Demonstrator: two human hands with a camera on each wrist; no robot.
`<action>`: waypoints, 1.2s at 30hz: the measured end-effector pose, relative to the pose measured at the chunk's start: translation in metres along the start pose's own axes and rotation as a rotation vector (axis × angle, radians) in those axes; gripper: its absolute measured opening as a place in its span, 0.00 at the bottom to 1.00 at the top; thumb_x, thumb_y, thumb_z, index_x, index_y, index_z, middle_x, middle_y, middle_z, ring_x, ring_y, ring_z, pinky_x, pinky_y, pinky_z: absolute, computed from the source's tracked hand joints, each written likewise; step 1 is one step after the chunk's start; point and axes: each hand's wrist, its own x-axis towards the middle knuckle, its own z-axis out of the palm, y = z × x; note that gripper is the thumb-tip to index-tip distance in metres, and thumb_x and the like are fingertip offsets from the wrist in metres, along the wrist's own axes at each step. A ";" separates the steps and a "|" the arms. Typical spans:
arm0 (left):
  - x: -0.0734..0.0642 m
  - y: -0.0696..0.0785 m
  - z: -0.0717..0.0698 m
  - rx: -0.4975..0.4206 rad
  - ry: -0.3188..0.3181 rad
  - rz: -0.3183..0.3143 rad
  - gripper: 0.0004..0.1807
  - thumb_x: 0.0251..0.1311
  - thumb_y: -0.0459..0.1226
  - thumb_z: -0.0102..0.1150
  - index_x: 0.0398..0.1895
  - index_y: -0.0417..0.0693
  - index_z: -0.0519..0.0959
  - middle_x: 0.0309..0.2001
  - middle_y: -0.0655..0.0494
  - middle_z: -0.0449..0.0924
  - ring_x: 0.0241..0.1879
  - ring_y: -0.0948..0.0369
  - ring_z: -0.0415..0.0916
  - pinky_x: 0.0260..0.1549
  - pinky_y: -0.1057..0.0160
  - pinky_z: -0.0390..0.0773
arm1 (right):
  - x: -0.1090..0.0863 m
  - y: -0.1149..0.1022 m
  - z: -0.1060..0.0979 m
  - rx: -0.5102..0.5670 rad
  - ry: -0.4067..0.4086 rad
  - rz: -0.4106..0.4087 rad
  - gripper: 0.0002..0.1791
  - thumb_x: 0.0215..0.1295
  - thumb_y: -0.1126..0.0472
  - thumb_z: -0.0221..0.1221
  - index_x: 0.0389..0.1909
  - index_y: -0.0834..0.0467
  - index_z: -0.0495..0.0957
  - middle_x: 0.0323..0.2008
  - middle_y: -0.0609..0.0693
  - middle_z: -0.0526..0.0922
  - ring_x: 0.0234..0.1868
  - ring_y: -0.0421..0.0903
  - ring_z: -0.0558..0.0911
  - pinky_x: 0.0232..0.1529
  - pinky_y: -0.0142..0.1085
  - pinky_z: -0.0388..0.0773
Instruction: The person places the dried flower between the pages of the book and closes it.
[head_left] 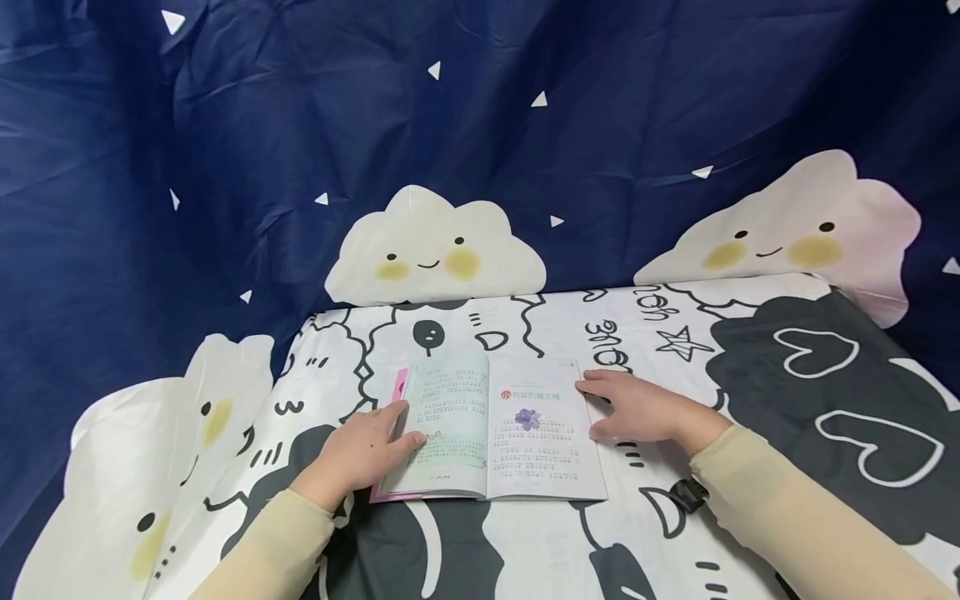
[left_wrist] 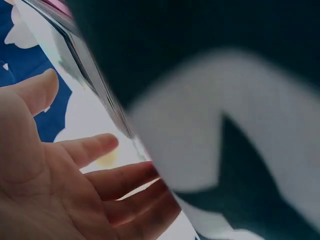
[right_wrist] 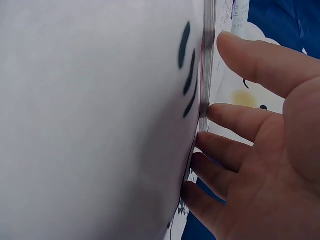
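Observation:
An open book (head_left: 525,454) lies flat on the patterned cloth, with printed text on both pages and a purple flower picture on the right page. A pink cover edge shows along its left side. My left hand (head_left: 362,448) rests at the book's left edge, thumb over the left page and fingers spread. At the right edge lies my right hand (head_left: 643,407), its thumb and forefinger tips at the page border. In the right wrist view, the right hand's fingers (right_wrist: 235,117) are extended beside the stacked page edges (right_wrist: 207,60). Neither hand grips the book.
Beneath everything is a black and white cloth (head_left: 555,542) with cartoon drawings and hearts. A dark blue curtain (head_left: 480,125) with white triangles and smiling clouds (head_left: 438,250) stands behind and to the left. A small black object (head_left: 688,495) sits at the right wrist.

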 end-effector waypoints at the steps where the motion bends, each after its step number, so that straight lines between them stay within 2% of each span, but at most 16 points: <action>1: -0.001 0.001 0.000 -0.010 -0.005 -0.005 0.41 0.66 0.64 0.53 0.74 0.50 0.69 0.63 0.44 0.77 0.62 0.43 0.74 0.54 0.39 0.74 | 0.000 0.000 0.000 0.000 -0.003 -0.003 0.43 0.58 0.53 0.69 0.72 0.65 0.67 0.73 0.67 0.62 0.74 0.67 0.58 0.70 0.60 0.56; 6: 0.000 0.003 -0.004 -0.079 -0.014 -0.018 0.38 0.67 0.62 0.52 0.74 0.52 0.69 0.62 0.45 0.78 0.62 0.44 0.74 0.54 0.39 0.73 | 0.002 -0.001 0.001 -0.014 0.000 -0.009 0.43 0.57 0.53 0.69 0.72 0.65 0.67 0.73 0.67 0.62 0.74 0.68 0.58 0.70 0.61 0.56; 9: 0.001 0.002 -0.004 -0.112 -0.017 -0.049 0.39 0.67 0.62 0.53 0.74 0.50 0.69 0.64 0.43 0.76 0.64 0.43 0.72 0.57 0.39 0.71 | 0.003 -0.003 0.003 -0.017 -0.002 -0.013 0.43 0.57 0.53 0.68 0.72 0.65 0.67 0.73 0.67 0.62 0.74 0.68 0.58 0.69 0.61 0.56; 11: 0.000 0.000 -0.003 -0.124 -0.017 -0.091 0.42 0.64 0.64 0.55 0.73 0.46 0.69 0.63 0.41 0.76 0.62 0.43 0.73 0.56 0.41 0.71 | 0.004 -0.005 0.004 -0.012 -0.006 -0.012 0.43 0.58 0.52 0.68 0.72 0.65 0.67 0.73 0.67 0.61 0.74 0.68 0.58 0.69 0.61 0.56; 14: -0.002 -0.005 -0.001 -0.143 -0.024 -0.155 0.44 0.59 0.66 0.59 0.63 0.39 0.73 0.48 0.42 0.81 0.48 0.48 0.79 0.45 0.47 0.77 | 0.005 -0.008 0.006 -0.003 -0.014 -0.010 0.43 0.58 0.52 0.68 0.73 0.65 0.67 0.73 0.67 0.61 0.74 0.68 0.58 0.69 0.61 0.56; 17: -0.002 -0.009 0.000 -0.217 -0.043 -0.208 0.41 0.54 0.66 0.64 0.49 0.37 0.73 0.34 0.48 0.77 0.33 0.54 0.76 0.31 0.55 0.75 | 0.006 -0.009 0.007 -0.002 -0.018 -0.012 0.43 0.58 0.53 0.68 0.73 0.65 0.67 0.73 0.67 0.61 0.74 0.68 0.57 0.69 0.61 0.56; 19: -0.001 -0.012 -0.002 -0.298 -0.061 -0.222 0.38 0.54 0.64 0.66 0.44 0.37 0.72 0.31 0.48 0.75 0.29 0.55 0.75 0.27 0.58 0.74 | 0.006 -0.009 0.007 -0.005 -0.017 -0.015 0.43 0.58 0.53 0.68 0.73 0.65 0.66 0.73 0.68 0.60 0.74 0.68 0.57 0.69 0.62 0.56; 23: 0.001 -0.017 -0.005 -0.483 -0.096 -0.249 0.36 0.57 0.58 0.68 0.52 0.35 0.73 0.40 0.45 0.77 0.34 0.54 0.78 0.30 0.57 0.82 | 0.005 -0.008 0.007 -0.013 -0.014 -0.017 0.44 0.57 0.53 0.68 0.73 0.66 0.66 0.73 0.69 0.60 0.74 0.69 0.57 0.69 0.62 0.55; 27: 0.000 -0.022 -0.008 -0.707 -0.132 -0.276 0.40 0.64 0.53 0.64 0.67 0.31 0.67 0.56 0.38 0.75 0.49 0.49 0.80 0.39 0.53 0.84 | 0.005 -0.005 0.007 -0.015 -0.008 -0.026 0.44 0.58 0.53 0.68 0.73 0.66 0.66 0.73 0.69 0.60 0.73 0.70 0.57 0.69 0.63 0.55; 30: 0.000 -0.026 -0.010 -0.911 -0.157 -0.291 0.38 0.70 0.49 0.59 0.70 0.30 0.63 0.61 0.35 0.72 0.57 0.45 0.76 0.47 0.50 0.82 | 0.004 -0.004 0.006 -0.013 -0.004 -0.032 0.44 0.58 0.53 0.68 0.73 0.66 0.66 0.73 0.70 0.60 0.73 0.70 0.57 0.69 0.63 0.55; 32: -0.001 -0.029 -0.011 -1.020 -0.168 -0.302 0.35 0.72 0.48 0.56 0.70 0.30 0.63 0.61 0.35 0.72 0.59 0.46 0.74 0.50 0.48 0.81 | 0.003 -0.003 0.004 -0.012 -0.001 -0.036 0.44 0.58 0.52 0.68 0.72 0.67 0.66 0.73 0.70 0.60 0.73 0.70 0.58 0.69 0.63 0.55; 34: -0.001 -0.029 -0.012 -1.091 -0.182 -0.313 0.34 0.73 0.47 0.54 0.70 0.29 0.63 0.60 0.34 0.72 0.58 0.47 0.74 0.53 0.46 0.79 | 0.003 -0.002 0.003 -0.015 0.001 -0.039 0.43 0.59 0.51 0.68 0.72 0.67 0.66 0.73 0.71 0.60 0.73 0.70 0.58 0.69 0.63 0.56; 36: -0.001 -0.029 -0.011 -1.072 -0.184 -0.336 0.36 0.73 0.49 0.53 0.71 0.30 0.63 0.61 0.35 0.72 0.58 0.48 0.75 0.54 0.46 0.78 | 0.002 -0.003 0.002 -0.021 0.000 -0.044 0.43 0.60 0.51 0.68 0.72 0.68 0.67 0.72 0.71 0.61 0.72 0.70 0.59 0.69 0.63 0.56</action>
